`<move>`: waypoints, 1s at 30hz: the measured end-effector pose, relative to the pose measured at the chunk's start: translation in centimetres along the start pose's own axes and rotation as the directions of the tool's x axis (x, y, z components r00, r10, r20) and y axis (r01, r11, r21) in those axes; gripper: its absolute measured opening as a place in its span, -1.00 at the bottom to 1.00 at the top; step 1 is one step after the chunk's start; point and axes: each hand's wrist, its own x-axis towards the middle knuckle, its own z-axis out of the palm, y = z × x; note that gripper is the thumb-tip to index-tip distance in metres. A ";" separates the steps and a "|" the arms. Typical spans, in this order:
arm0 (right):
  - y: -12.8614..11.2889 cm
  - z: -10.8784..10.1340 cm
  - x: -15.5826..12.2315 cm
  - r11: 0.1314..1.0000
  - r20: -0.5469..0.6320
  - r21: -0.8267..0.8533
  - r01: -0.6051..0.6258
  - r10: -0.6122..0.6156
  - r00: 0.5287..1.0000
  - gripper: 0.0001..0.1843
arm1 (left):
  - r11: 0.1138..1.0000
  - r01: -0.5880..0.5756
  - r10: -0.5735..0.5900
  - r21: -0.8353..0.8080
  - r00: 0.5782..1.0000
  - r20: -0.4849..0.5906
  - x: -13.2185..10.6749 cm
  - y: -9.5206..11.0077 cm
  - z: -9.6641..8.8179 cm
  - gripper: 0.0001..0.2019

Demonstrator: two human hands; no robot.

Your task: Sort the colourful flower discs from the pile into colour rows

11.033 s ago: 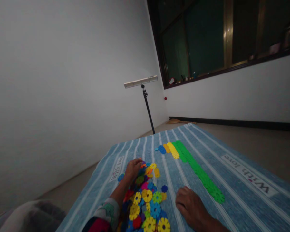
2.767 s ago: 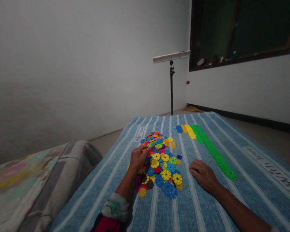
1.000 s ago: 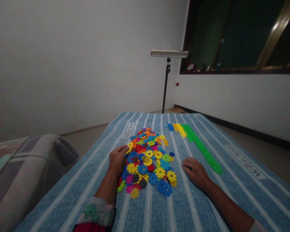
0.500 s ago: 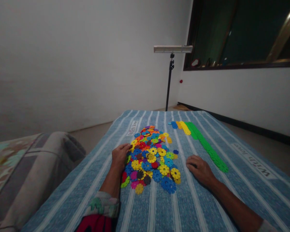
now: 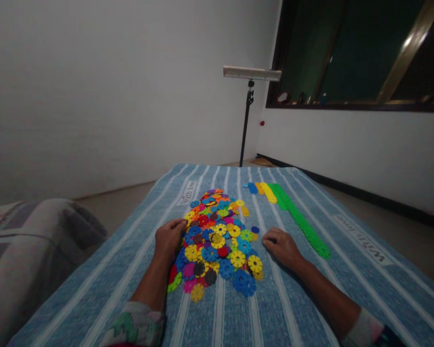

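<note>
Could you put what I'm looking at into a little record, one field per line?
Loose pieces: mixed-colour pile of notched discs
Laid-out rows: blue row, orange row, yellow row, long green row with a shorter green one alongside
Left hand: fingertips at the pile's left edge; grip unclear
Right hand: curled, between pile and long green row
Surface: blue cloth, white stripes
Background: black stand, dark window
</note>
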 end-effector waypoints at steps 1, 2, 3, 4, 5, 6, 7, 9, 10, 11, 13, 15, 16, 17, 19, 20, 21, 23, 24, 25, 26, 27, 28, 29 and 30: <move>-0.2 0.2 0.3 1.000 0.006 0.003 0.002 -0.003 1.000 -0.78 | 1.000 -0.003 0.003 -0.002 1.000 0.003 0.1 -0.1 0.0 -0.79; -0.4 0.4 0.7 1.000 0.011 0.007 0.005 -0.006 1.000 -0.78 | 1.000 -0.003 0.003 -0.007 1.000 0.008 0.2 -0.3 0.1 -0.79; -0.6 0.7 1.0 1.000 0.013 0.014 0.007 -0.007 1.000 -0.79 | 1.000 -0.001 0.001 -0.013 1.000 0.013 0.2 -0.4 0.1 -0.79; -0.8 0.9 1.3 1.000 0.013 0.021 0.005 -0.005 1.000 -0.80 | 1.000 0.002 -0.001 -0.020 1.000 0.017 0.2 -0.5 0.1 -0.79; -1.0 1.2 1.5 1.000 0.012 0.030 0.000 -0.001 1.000 -0.80 | 1.000 0.004 -0.003 -0.025 1.000 0.018 0.3 -0.5 0.2 -0.79; -1.1 1.4 1.8 0.999 0.012 0.039 -0.004 0.004 1.000 -0.81 | 1.000 0.005 -0.005 -0.028 1.000 0.017 0.3 -0.5 0.2 -0.79; -1.3 1.6 2.0 0.999 0.010 0.049 -0.008 0.008 1.000 -0.81 | 1.000 0.008 -0.007 -0.029 1.000 0.016 0.2 -0.5 0.2 -0.79; -1.5 1.8 2.2 0.998 -0.001 0.063 -0.011 0.011 1.000 -0.81 | 0.999 0.012 -0.012 -0.031 1.000 0.014 0.2 -0.5 0.2 -0.78; -1.5 1.9 2.2 0.998 -0.007 0.068 -0.008 0.008 1.000 -0.81 | 0.999 0.015 -0.014 -0.031 1.000 0.015 0.1 -0.4 0.2 -0.78; -1.5 1.9 2.2 0.997 -0.013 0.071 -0.003 0.003 1.000 -0.80 | 0.999 0.019 -0.019 -0.030 1.000 0.016 0.1 -0.3 0.2 -0.77; -1.4 2.0 2.0 0.997 -0.021 0.074 0.012 -0.011 1.000 -0.80 | 0.999 0.025 -0.024 -0.028 1.000 0.017 0.0 -0.2 0.2 -0.77; -1.2 2.1 1.8 0.997 -0.028 0.077 0.031 -0.029 0.999 -0.79 | 0.999 0.027 -0.027 -0.026 0.999 0.021 -0.2 0.0 0.3 -0.77; -1.1 2.2 1.6 0.996 -0.033 0.076 0.039 -0.037 0.999 -0.79 | 0.999 0.024 -0.023 -0.027 0.999 0.028 -0.3 0.0 0.3 -0.76; -1.0 2.3 1.5 0.996 -0.038 0.074 0.047 -0.044 0.998 -0.78 | 0.999 0.018 -0.017 -0.028 0.999 0.036 -0.4 0.1 0.3 -0.76; -0.9 2.6 1.3 0.996 -0.042 0.069 0.057 -0.055 0.998 -0.79 | 0.999 0.008 -0.006 -0.032 0.999 0.052 -0.5 0.1 0.3 -0.75; -0.8 2.6 1.2 0.996 -0.039 0.067 0.062 -0.059 0.997 -0.79 | 0.999 0.003 -0.001 -0.036 0.998 0.059 -0.6 0.0 0.3 -0.74; -0.8 2.7 1.1 0.996 -0.035 0.066 0.066 -0.064 0.997 -0.79 | 0.999 0.001 0.002 -0.040 0.998 0.065 -0.7 0.0 0.3 -0.73; -0.8 2.8 0.9 0.995 -0.030 0.066 0.072 -0.070 0.997 -0.79 | 0.999 -0.005 0.009 -0.051 0.998 0.066 -0.7 -0.1 0.3 -0.73; -0.8 2.8 0.8 0.995 -0.030 0.067 0.073 -0.071 0.997 -0.78 | 0.998 -0.007 0.010 -0.057 0.998 0.064 -0.8 -0.1 0.3 -0.73; -0.9 2.8 0.7 0.995 -0.032 0.070 0.072 -0.070 0.997 -0.78 | 0.998 -0.007 0.011 -0.061 0.998 0.062 -0.8 -0.2 0.3 -0.74; -0.9 2.7 0.7 0.995 -0.035 0.074 0.071 -0.068 0.997 -0.78 | 0.998 -0.007 0.011 -0.064 0.998 0.060 -0.8 -0.2 0.3 -0.75; -1.0 2.7 0.7 0.995 -0.037 0.079 0.068 -0.065 0.997 -0.78 | 0.998 -0.006 0.010 -0.068 0.998 0.058 -0.8 -0.2 0.4 -0.75; -1.1 2.6 0.7 0.994 -0.037 0.084 0.065 -0.062 0.997 -0.78 | 0.998 -0.006 0.010 -0.070 0.998 0.061 -0.8 -0.3 0.4 -0.75; -1.1 2.6 0.6 0.994 -0.035 0.085 0.062 -0.059 0.998 -0.78 | 0.997 -0.007 0.011 -0.072 0.998 0.064 -0.8 -0.3 0.4 -0.75; -1.2 2.6 0.7 0.995 -0.032 0.084 0.058 -0.056 0.998 -0.77 | 0.997 -0.009 0.014 -0.077 0.998 0.064 -0.8 -0.3 0.4 -0.75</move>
